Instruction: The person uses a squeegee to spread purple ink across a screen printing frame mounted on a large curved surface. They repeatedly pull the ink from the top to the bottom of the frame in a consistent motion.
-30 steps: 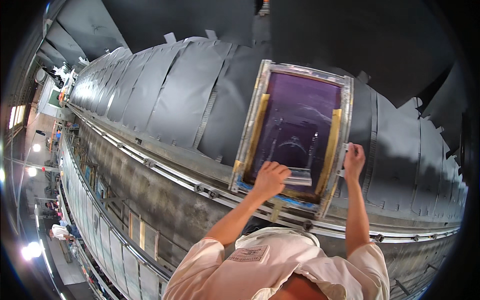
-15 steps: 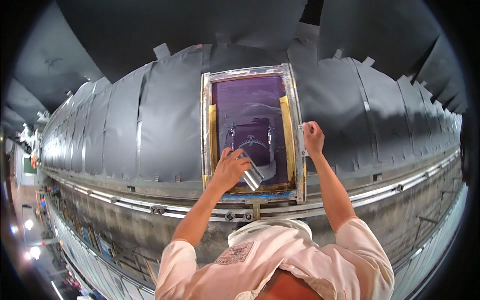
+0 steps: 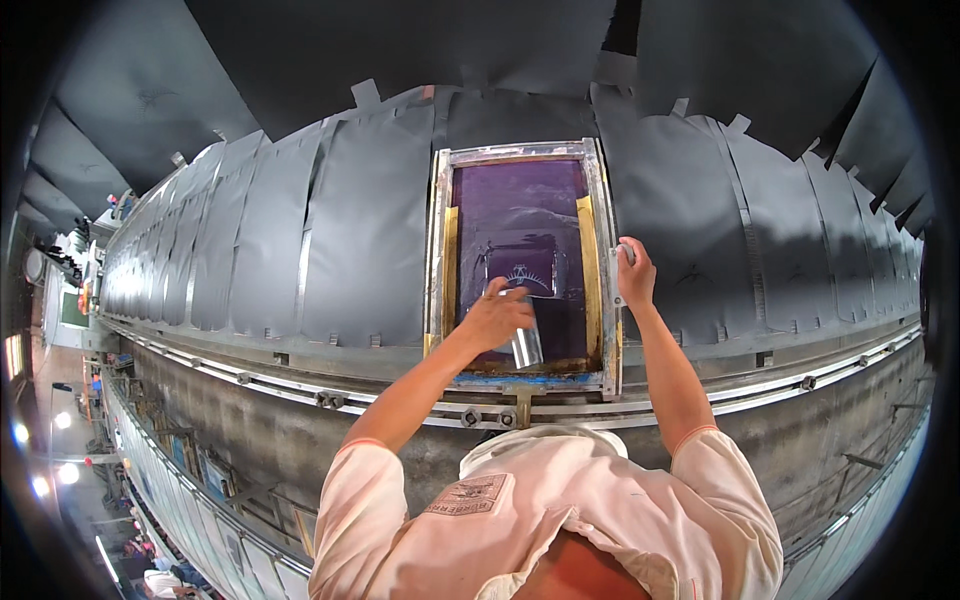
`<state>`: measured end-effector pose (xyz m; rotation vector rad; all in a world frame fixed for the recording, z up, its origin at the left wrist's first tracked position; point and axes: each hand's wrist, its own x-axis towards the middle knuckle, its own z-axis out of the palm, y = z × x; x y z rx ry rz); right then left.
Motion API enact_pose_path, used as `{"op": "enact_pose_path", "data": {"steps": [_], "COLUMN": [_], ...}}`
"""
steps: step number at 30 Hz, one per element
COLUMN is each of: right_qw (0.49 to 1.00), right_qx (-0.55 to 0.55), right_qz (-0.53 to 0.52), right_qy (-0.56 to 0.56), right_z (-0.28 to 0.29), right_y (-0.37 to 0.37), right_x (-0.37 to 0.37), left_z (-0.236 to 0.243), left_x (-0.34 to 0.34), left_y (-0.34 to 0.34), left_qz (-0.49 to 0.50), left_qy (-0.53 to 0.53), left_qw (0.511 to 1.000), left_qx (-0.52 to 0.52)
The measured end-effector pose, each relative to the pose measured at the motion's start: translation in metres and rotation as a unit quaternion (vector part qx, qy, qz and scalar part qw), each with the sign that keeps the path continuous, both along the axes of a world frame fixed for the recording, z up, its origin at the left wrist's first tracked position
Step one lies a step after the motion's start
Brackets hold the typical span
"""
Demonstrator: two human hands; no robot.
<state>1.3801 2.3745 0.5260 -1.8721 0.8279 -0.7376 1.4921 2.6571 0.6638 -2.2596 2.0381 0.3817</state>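
Observation:
A screen printing frame (image 3: 611, 350) with metal sides rests on a dark panel in front of me. Its purple mesh (image 3: 515, 192) carries a small pale arched design (image 3: 520, 277), with a wet, shiny patch around it. My left hand (image 3: 497, 318), slightly blurred, is closed around a silver metal squeegee (image 3: 527, 350) over the near part of the mesh. I cannot tell whether the squeegee's edge touches the mesh. At the frame's right side, my right hand (image 3: 636, 275) is closed on a small grip or bracket, mostly hidden by the fingers.
Black panels (image 3: 350, 230) line the long table on both sides; one on the right bears a faint mark. A metal rail (image 3: 760, 375) with clamps runs along the near edge. More dark sheets (image 3: 400, 40) lie beyond. Lamps (image 3: 66, 473) glow at the far left.
The view has turned a little, so the frame appears farther right. The squeegee is less slanted and my left hand covers more of its top. My right hand keeps its place on the frame.

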Motion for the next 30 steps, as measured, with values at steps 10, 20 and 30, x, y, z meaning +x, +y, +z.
{"op": "enact_pose_path", "data": {"steps": [10, 20, 30], "right_qw": [0.998, 0.993, 0.998], "right_qx": [0.057, 0.103, 0.057], "right_qz": [0.018, 0.000, -0.035], "right_qy": [-0.022, 0.059, 0.016], "right_z": [-0.003, -0.011, 0.009], "right_y": [0.002, -0.008, -0.002], "right_x": [0.002, 0.010, 0.008], "left_z": [-0.003, -0.052, 0.003], "left_x": [-0.039, -0.052, 0.015], "left_y": [0.112, 0.079, -0.006], "left_qz": [0.679, 0.719, 0.203], "left_qy": [0.122, 0.170, 0.090], "left_qw": [0.717, 0.656, 0.968], "left_qx": [-0.105, -0.156, -0.118]}}
